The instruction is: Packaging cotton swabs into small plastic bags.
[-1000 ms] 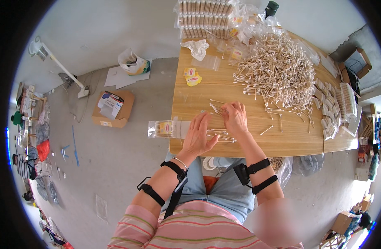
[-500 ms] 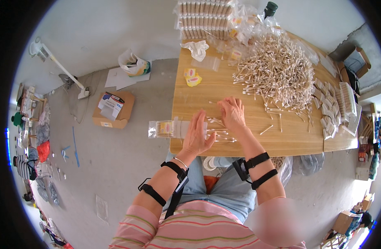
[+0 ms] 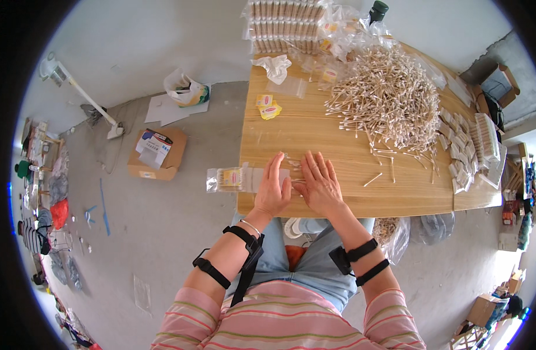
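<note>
My right hand [image 3: 321,188] lies palm down with its fingers stretched out over a small group of cotton swabs [image 3: 293,163]. It covers most of them; a few tips show between the two hands. Upright on its edge, my left hand [image 3: 272,191] faces that group with fingers straight and thumb toward the right hand. It rests by the right end of a clear plastic bag [image 3: 251,179]. At the table's left edge, a filled bag of cotton swabs [image 3: 228,178] with a yellow label overhangs slightly. Neither hand grips anything visible.
A large heap of loose swabs [image 3: 390,96] covers the back right of the wooden table [image 3: 314,131]. Bundled swabs [image 3: 463,151] lie at the right, stacked packs [image 3: 285,26] at the back. Yellow cards [image 3: 268,107] and a crumpled tissue [image 3: 274,67] sit back left.
My right hand has flattened and come down left and nearer, over the swabs that lay exposed before. The left hand has shifted only slightly. The view has moved a little.
</note>
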The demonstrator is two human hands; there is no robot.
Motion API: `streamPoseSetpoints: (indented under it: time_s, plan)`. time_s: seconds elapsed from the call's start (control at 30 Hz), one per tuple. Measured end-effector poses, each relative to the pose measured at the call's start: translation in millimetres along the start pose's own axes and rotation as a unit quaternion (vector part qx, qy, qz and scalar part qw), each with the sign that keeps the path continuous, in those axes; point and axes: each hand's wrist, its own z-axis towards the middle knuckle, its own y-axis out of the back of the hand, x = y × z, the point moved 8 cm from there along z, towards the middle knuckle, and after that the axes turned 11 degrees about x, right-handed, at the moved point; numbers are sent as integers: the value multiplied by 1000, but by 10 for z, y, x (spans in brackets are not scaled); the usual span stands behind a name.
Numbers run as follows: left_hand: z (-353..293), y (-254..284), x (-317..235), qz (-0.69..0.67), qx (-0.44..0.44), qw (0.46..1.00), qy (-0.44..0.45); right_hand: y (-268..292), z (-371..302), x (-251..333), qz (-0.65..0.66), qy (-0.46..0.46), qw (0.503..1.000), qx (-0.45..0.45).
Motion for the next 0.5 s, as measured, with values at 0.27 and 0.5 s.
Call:
streamPoseSetpoints:
  time_s: [0.27, 0.5]
  plan:
    - [-39, 69, 114, -37, -54, 998, -3, -43, 72, -10, -47, -8, 997, 55]
    - [-26, 92, 81, -13, -73, 997, -19, -63, 20, -20, -36, -21, 997, 65]
